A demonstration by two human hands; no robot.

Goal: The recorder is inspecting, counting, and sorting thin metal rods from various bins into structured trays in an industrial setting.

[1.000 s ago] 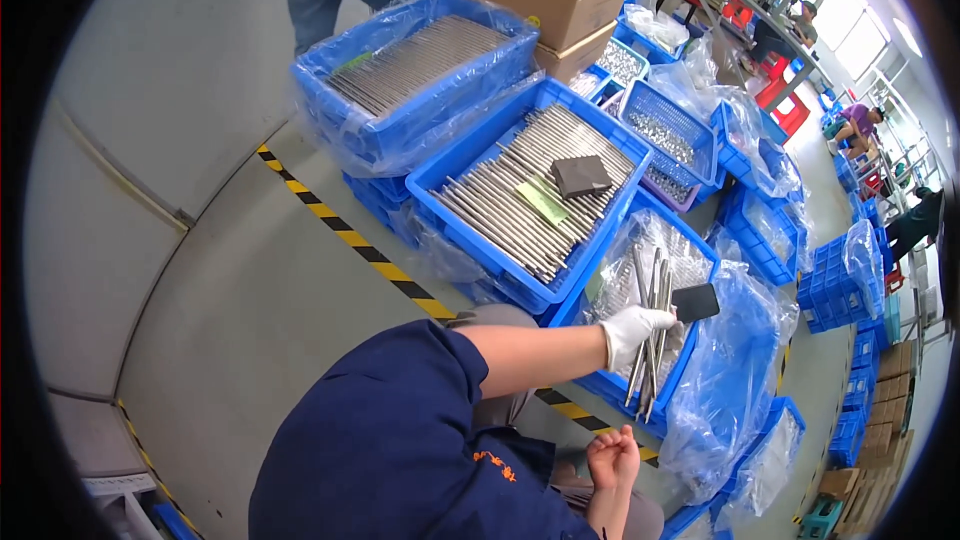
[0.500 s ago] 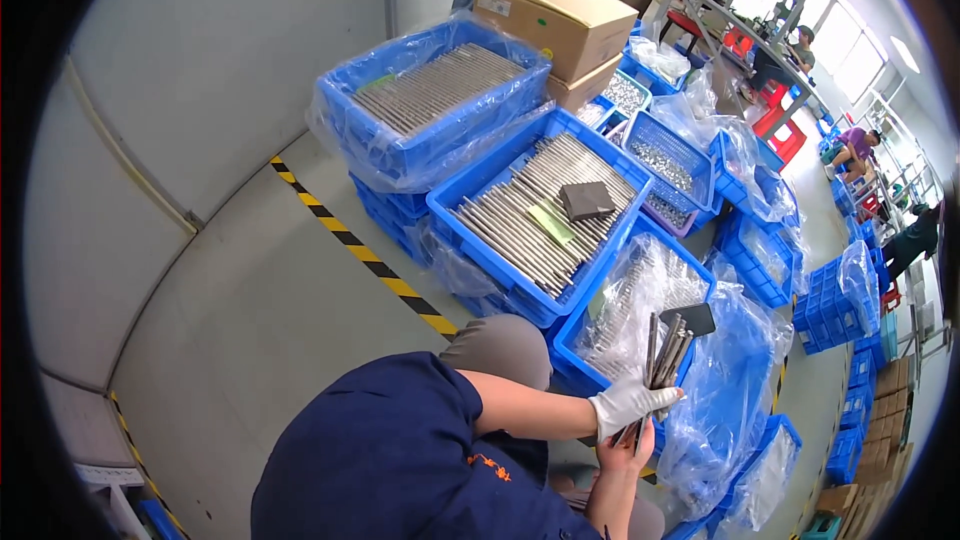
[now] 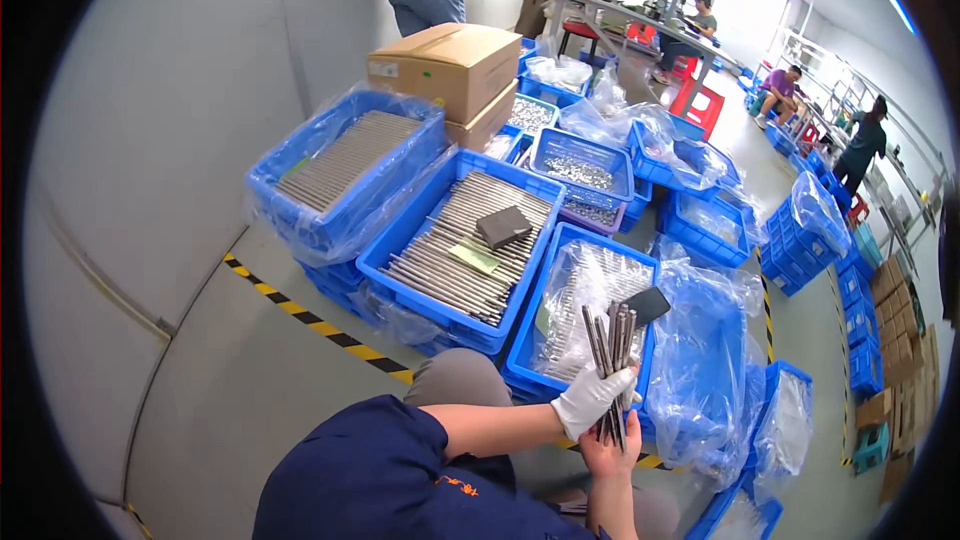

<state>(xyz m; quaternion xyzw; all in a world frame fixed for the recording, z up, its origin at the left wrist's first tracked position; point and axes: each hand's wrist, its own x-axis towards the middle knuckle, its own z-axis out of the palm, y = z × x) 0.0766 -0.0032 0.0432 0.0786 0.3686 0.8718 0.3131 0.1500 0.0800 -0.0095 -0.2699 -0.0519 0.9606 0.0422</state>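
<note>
A bundle of several slim metal rods [image 3: 612, 340] stands nearly upright in front of me. My left hand [image 3: 592, 402], in a white glove, is wrapped round the bundle's lower half. Beneath it my bare right hand [image 3: 611, 452] is cupped about the lower ends, its fingers partly hidden by rods. Behind the bundle is a blue crate [image 3: 522, 348] with more rods under clear plastic. A dark flat piece [image 3: 646, 307] shows beside the bundle's top. Farther left, another blue crate [image 3: 400, 312] holds rows of rods, with a dark block [image 3: 504, 227] and a green slip [image 3: 474, 258] on them.
A plastic-wrapped crate of rods [image 3: 262, 202] and cardboard boxes [image 3: 445, 70] stand at the far left. Smaller baskets [image 3: 618, 172] hold small metal parts. Plastic film lines a blue crate [image 3: 700, 370] on the right. Striped tape [image 3: 310, 320] marks the floor. Other people work farther off.
The view has swung to the right, so the crates sit farther left in the picture. Both hands still hold the rods, and the bundle now stands more upright.
</note>
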